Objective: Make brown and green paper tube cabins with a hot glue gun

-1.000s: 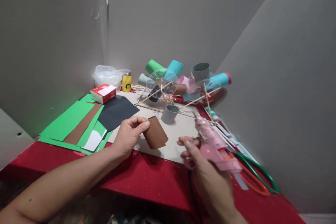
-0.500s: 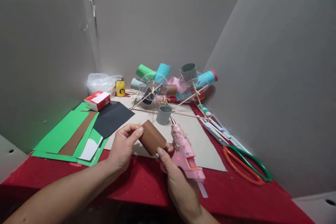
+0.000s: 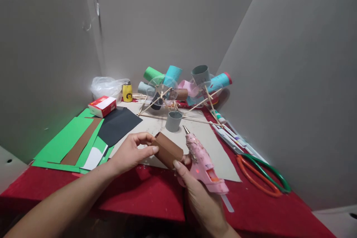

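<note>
A brown paper tube lies tilted between my two hands. My left hand is closed on its left end, thumb on the near side and fingers behind. At the tube's right end, my right hand presses with the thumb while also gripping a pink glue gun. The gun's metal nozzle points up and away, and a clear glue stick sticks out of its back. Just beyond the brown tube, a short grey paper tube stands upright on a pale board.
Behind stands a stick frame with clear discs and coloured paper tubes. Green sheets, a black sheet and a red box lie left. Scissors and markers lie right. Grey panels surround the red table.
Both hands have shifted slightly right with the brown tube and glue gun. The tube has turned so its open left end shows, and my left fingers have loosened a little.
</note>
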`<action>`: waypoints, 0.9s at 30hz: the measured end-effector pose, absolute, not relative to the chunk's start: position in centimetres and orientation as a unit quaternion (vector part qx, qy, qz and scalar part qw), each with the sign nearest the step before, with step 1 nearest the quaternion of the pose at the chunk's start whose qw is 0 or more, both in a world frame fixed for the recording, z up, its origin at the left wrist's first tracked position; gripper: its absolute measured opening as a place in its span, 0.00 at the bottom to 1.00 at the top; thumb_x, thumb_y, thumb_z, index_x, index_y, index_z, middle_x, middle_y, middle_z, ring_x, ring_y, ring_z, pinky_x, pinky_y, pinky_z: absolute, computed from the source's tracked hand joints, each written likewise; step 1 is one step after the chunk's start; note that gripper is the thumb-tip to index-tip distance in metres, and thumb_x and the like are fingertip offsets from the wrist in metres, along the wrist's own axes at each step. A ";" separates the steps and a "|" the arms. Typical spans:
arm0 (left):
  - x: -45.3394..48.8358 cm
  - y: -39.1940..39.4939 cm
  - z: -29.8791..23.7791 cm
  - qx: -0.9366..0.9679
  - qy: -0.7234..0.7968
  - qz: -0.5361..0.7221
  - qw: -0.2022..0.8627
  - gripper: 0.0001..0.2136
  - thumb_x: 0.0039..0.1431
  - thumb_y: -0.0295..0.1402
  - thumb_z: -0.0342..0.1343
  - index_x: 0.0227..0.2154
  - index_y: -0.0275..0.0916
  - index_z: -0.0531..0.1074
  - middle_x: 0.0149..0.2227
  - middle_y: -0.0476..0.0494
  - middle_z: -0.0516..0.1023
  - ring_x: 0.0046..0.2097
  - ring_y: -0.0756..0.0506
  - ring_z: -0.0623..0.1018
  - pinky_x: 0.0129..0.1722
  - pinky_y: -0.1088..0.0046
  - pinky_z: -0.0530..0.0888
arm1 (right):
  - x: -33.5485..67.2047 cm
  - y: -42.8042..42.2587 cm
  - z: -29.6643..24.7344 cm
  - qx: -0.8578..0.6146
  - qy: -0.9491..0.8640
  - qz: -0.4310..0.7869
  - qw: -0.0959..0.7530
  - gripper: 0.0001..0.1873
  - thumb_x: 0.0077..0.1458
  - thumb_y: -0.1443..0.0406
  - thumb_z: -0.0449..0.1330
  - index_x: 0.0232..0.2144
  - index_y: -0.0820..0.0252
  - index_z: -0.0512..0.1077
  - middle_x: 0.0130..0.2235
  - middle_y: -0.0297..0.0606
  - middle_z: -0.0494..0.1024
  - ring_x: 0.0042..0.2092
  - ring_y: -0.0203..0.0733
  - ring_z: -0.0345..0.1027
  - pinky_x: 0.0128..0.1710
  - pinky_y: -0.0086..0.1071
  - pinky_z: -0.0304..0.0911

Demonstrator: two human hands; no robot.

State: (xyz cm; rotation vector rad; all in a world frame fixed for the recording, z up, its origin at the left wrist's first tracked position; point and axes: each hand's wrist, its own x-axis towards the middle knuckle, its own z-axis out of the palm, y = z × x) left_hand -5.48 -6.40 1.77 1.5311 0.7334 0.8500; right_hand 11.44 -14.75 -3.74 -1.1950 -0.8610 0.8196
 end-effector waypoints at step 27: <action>-5.7 -6.6 1.4 0.643 0.265 0.191 0.693 0.15 0.56 0.37 0.61 0.41 0.32 0.76 0.23 0.43 0.79 0.23 0.51 0.77 0.25 0.81 0.73 | 13.7 -16.0 -3.0 -0.571 -0.558 0.194 0.570 0.11 0.55 0.59 0.60 0.40 0.56 0.73 0.37 0.39 0.79 0.38 0.45 0.73 0.38 0.33 0.70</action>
